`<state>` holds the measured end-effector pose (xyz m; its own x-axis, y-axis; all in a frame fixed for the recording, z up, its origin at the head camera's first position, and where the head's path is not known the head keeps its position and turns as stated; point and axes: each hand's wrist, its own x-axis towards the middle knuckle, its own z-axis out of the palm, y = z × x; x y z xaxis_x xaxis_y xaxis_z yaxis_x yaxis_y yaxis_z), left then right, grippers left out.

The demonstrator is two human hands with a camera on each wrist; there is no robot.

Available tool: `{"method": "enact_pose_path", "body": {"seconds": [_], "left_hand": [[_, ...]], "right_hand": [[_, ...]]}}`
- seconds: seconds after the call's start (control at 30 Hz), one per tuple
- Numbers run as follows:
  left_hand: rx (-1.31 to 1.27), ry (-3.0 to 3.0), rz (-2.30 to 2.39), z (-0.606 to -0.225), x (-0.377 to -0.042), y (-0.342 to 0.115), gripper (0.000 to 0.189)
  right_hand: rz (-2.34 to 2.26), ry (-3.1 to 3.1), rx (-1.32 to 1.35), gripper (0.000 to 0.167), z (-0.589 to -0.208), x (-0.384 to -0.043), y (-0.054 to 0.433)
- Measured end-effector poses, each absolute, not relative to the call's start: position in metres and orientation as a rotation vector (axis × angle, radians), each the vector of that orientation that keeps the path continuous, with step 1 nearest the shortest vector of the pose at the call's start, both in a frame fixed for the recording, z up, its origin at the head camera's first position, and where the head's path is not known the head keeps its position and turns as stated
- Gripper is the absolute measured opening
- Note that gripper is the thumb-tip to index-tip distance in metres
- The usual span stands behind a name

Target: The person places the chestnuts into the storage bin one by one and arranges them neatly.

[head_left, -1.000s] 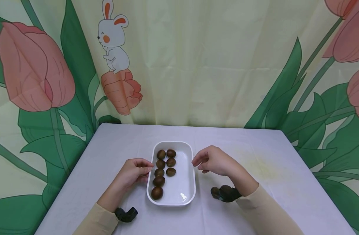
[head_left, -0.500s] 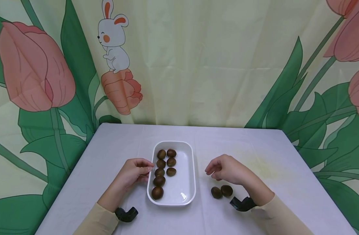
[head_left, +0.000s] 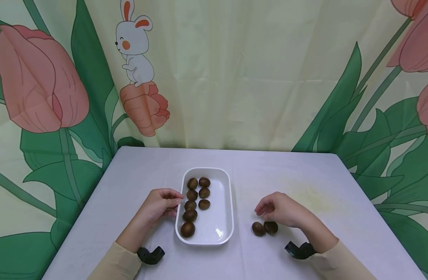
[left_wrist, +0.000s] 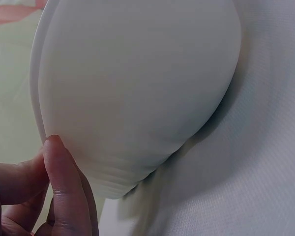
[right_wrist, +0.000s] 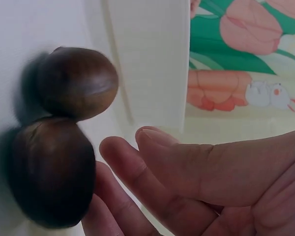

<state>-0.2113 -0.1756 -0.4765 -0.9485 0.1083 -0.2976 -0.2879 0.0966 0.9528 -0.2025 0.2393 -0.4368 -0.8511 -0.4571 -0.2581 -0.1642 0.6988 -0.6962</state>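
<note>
A white rectangular tray (head_left: 214, 223) holds two columns of brown chestnuts (head_left: 188, 229), several on the left and three beside them. My left hand (head_left: 160, 203) pinches the tray's left rim between thumb and fingers; in the left wrist view the fingertips (left_wrist: 54, 147) are at the rim of the tray wall (left_wrist: 137, 88). Two more chestnuts lie on the cloth right of the tray: a left one (head_left: 258, 229) and a right one (head_left: 271, 228). My right hand (head_left: 282, 210) hovers just behind them with fingers loosely bent, thumb and index apart, holding nothing.
A white cloth (head_left: 158, 163) covers the table. Behind it hangs a curtain (head_left: 234, 77) printed with tulips, a rabbit and a carrot. Black wrist cameras (head_left: 151, 255) sit at both sleeves.
My right hand has moved from the tray's right rim back toward the two loose chestnuts, which its wrist camera partly covered before. The left hand and tray have stayed in place.
</note>
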Motion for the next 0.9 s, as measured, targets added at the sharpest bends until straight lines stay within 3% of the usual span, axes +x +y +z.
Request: {"method": "enact_pose_path", "body": {"seconds": [0.37, 0.9], "left_hand": [[-0.171, 2.083, 1.924, -0.475, -0.211, -0.176, 0.023], [-0.177, 2.075, 1.928, -0.476, -0.212, -0.176, 0.023]], "right_hand": [[-0.943, 2.503, -0.333, 0.026, -0.447, -0.195, 0.260], [-0.991, 2.516, -0.350, 0.029, -0.459, -0.189, 0.261]]}}
